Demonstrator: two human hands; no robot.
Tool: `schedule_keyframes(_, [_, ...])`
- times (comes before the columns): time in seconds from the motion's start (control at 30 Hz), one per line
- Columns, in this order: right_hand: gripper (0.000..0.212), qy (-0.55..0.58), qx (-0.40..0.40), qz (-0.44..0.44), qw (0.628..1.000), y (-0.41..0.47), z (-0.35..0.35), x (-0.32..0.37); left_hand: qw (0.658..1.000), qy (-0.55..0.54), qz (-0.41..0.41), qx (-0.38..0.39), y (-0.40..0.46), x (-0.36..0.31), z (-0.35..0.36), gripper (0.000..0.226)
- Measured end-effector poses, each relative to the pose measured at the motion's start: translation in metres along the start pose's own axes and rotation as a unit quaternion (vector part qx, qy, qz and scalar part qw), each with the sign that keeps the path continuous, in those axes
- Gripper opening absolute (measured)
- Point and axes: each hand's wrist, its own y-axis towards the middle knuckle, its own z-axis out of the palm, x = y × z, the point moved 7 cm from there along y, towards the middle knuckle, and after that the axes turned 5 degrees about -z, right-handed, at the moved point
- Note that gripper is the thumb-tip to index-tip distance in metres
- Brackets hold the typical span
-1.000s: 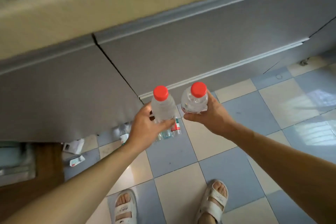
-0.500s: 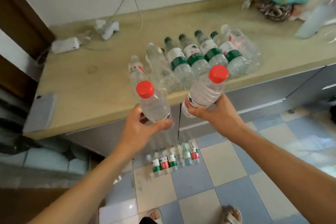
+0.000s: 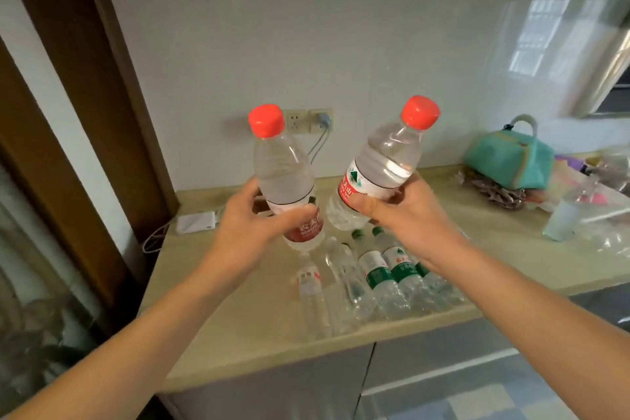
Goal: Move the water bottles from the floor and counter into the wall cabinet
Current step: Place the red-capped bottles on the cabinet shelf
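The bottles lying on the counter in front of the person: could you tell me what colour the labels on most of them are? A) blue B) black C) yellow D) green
D: the bottles lying on the counter show green label bands, below the two red-capped bottles held in the hands.

You face a pale glossy wall [image 3: 341, 44] that reflects a bright window [image 3: 538, 37] at its upper right. A beige surface [image 3: 238, 317] runs along it above grey cabinet doors [image 3: 443, 378]. A dark brown door frame [image 3: 85, 95] stands to your left. Wall sockets [image 3: 306, 121] hold a plugged-in charger. Blue and cream checkered floor tiles [image 3: 477, 406] show at your lower right.
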Motion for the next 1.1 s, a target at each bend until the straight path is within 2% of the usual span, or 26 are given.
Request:
schedule_keyframes(0.1, [0.081,0.012,-0.004,-0.039,0.999,0.033,-0.008,0.037,0.999,0.0,0.039,-0.002,0.029,-0.047,-0.007,0.045])
schedule_keyframes(0.23, [0.067,0.051,0.007,-0.101,0.994,0.084,-0.014,0.091,0.994,0.025,0.101,-0.034,0.067,-0.116,-0.019,0.047])
schedule_keyframes(0.3, [0.064,0.071,0.011,-0.134,0.988,0.112,-0.02,0.119,0.99,0.038,0.125,-0.056,0.088,-0.152,-0.024,0.052])
schedule_keyframes(0.5, [0.078,0.075,0.021,-0.213,0.974,0.198,-0.03,0.196,0.977,0.05,0.167,-0.121,0.152,-0.229,-0.046,0.071])
schedule_keyframes(0.63, [0.066,0.09,0.005,-0.259,0.962,0.25,-0.026,0.234,0.972,0.051,0.177,-0.147,0.194,-0.264,-0.064,0.058])
schedule_keyframes(0.77, [0.056,0.081,-0.012,-0.261,0.962,0.301,-0.018,0.259,0.957,0.09,0.2,-0.19,0.235,-0.297,-0.088,0.041])
schedule_keyframes(0.87, [0.05,0.056,-0.039,-0.247,0.967,0.334,-0.011,0.269,0.943,0.131,0.205,-0.226,0.268,-0.314,-0.111,0.048])
schedule_keyframes(1.03, [0.071,-0.021,-0.125,-0.199,0.972,0.379,0.0,0.271,0.955,0.133,0.152,-0.217,0.323,-0.309,-0.146,0.049])
schedule_keyframes(1.1, [0.072,-0.037,-0.151,-0.176,0.972,0.392,0.003,0.266,0.961,0.112,0.133,-0.217,0.341,-0.303,-0.161,0.042])
